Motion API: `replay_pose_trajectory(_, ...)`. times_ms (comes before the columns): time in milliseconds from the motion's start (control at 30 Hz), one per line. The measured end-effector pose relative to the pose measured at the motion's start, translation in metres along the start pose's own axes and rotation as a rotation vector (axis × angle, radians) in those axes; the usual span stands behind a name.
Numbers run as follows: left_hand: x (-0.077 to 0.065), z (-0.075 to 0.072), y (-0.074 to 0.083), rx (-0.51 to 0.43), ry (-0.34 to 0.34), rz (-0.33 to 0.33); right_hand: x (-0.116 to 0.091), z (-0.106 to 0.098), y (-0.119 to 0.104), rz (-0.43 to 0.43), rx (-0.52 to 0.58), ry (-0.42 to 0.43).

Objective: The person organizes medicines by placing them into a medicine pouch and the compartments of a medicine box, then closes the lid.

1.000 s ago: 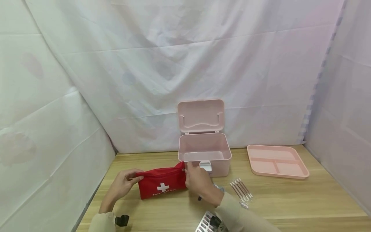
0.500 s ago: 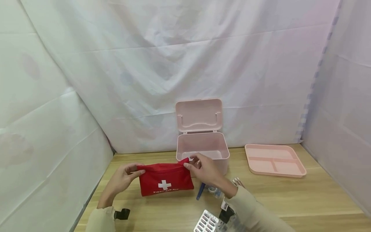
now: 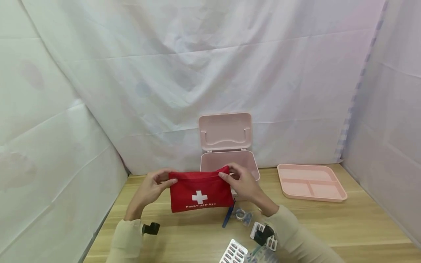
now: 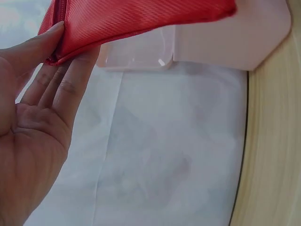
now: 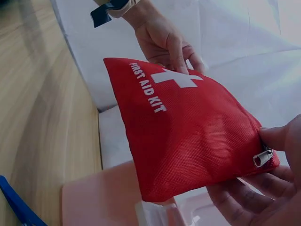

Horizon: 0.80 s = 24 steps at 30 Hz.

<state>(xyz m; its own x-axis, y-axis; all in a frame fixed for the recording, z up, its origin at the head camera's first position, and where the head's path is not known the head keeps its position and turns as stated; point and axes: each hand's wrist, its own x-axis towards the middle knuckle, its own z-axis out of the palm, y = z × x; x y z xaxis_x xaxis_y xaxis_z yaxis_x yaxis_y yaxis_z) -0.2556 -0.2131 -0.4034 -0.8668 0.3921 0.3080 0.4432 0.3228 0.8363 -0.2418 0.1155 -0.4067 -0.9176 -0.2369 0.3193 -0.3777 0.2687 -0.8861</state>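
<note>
Between my hands hangs a red first aid pouch (image 3: 187, 195) with a white cross and lettering on its front. My left hand (image 3: 152, 188) pinches its upper left corner between thumb and fingers. At the upper right corner, beside the zipper pull (image 5: 262, 158), my right hand (image 3: 243, 182) pinches it the same way. The pouch is held up off the table, in front of a pink box (image 3: 230, 157) whose lid (image 3: 225, 131) stands raised. It overlaps the box's front in the head view, hiding part of it. In the left wrist view the pouch's zipper (image 4: 61, 14) runs near my thumb.
A pink divided tray (image 3: 312, 182) lies at the right. Below the pouch are blue tweezers (image 3: 227, 216), a clear item with a white ring (image 3: 241, 215), blister packs of capsules (image 3: 233, 252) and a clear plastic bag (image 3: 264, 255). White cloth (image 3: 164, 91) encloses the table.
Both hands have lifted the pouch up and to the right, toward the box. The right hand has shifted to the pouch's upper right corner, and the tweezers underneath now show.
</note>
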Motion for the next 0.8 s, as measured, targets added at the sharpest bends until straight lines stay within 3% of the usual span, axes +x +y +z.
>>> replay_pose_trajectory(400, 0.029, 0.017, 0.008, -0.049, 0.038, -0.003, 0.004, -0.024, -0.004, 0.049, 0.083, 0.086)
replay_pose_trajectory(533, 0.040, 0.022, 0.011, -0.061, 0.043, -0.039, 0.006, -0.034, -0.003, 0.066, 0.071, 0.107)
replay_pose_trajectory(800, 0.065, 0.031, 0.020, -0.126, 0.057, -0.016, 0.020, -0.055, 0.002, 0.018, 0.036, 0.091)
